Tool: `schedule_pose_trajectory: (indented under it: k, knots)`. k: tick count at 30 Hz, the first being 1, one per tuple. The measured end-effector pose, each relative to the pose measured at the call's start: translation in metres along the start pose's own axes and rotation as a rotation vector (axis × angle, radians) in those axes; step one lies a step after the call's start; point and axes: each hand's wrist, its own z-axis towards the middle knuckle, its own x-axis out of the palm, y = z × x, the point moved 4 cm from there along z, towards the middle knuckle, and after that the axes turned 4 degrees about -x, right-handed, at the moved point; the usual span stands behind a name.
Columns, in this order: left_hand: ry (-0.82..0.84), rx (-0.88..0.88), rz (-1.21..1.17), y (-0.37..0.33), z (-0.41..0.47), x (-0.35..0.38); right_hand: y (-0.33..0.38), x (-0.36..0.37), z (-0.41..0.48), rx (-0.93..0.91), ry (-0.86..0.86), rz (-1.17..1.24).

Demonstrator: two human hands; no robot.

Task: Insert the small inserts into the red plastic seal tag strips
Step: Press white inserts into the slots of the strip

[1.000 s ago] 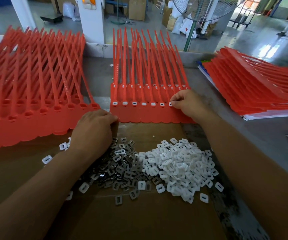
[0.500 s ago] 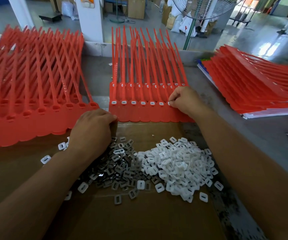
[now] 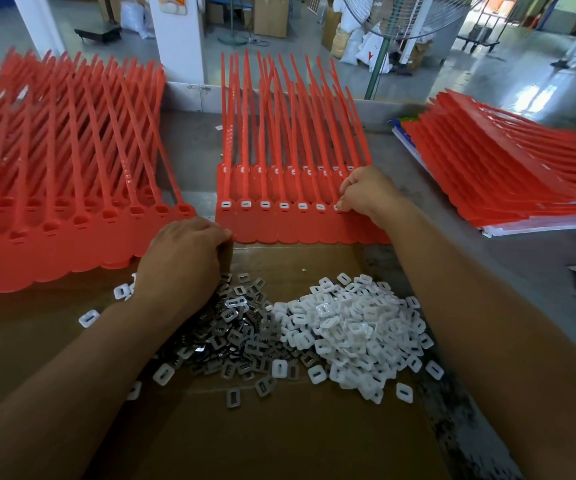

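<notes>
A red sheet of seal tag strips (image 3: pixel 279 223) lies flat at the centre, with several white inserts seated in a row of sockets. My right hand (image 3: pixel 366 194) presses a white insert (image 3: pixel 338 207) into a socket at the right end of that row, fingers curled on it. My left hand (image 3: pixel 182 261) rests curled over the near left corner of the pile of metal inserts (image 3: pixel 234 327); what its fingers hold is hidden. A heap of white plastic inserts (image 3: pixel 352 327) lies to the right of the metal ones.
Both insert piles sit on a brown cardboard sheet (image 3: pixel 279 438). A stack of red strips with unfilled sockets (image 3: pixel 54 202) lies at the left. Another red stack (image 3: pixel 508 174) lies on papers at the right. A standing fan (image 3: pixel 383 46) rises behind the table.
My right hand has stayed at the right end of the insert row, pressing down. My left hand has barely moved.
</notes>
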Motion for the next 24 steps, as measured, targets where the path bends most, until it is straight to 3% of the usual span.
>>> schedule_pose_trajectory:
  k: [5,10,17,24]
  knots:
    - [0.007,0.007,0.002,0.001,0.0,0.0,0.002,0.0,-0.007,-0.076,-0.012,-0.032]
    - [0.003,0.011,0.011,0.001,0.001,0.001,-0.007,0.001,-0.018,-0.135,-0.101,0.102]
    - [-0.003,0.014,0.009,-0.001,0.0,0.0,-0.008,-0.014,-0.045,-0.25,-0.092,0.271]
    - [-0.015,0.013,0.003,0.0,0.0,0.0,-0.006,-0.029,-0.092,-0.319,0.218,0.086]
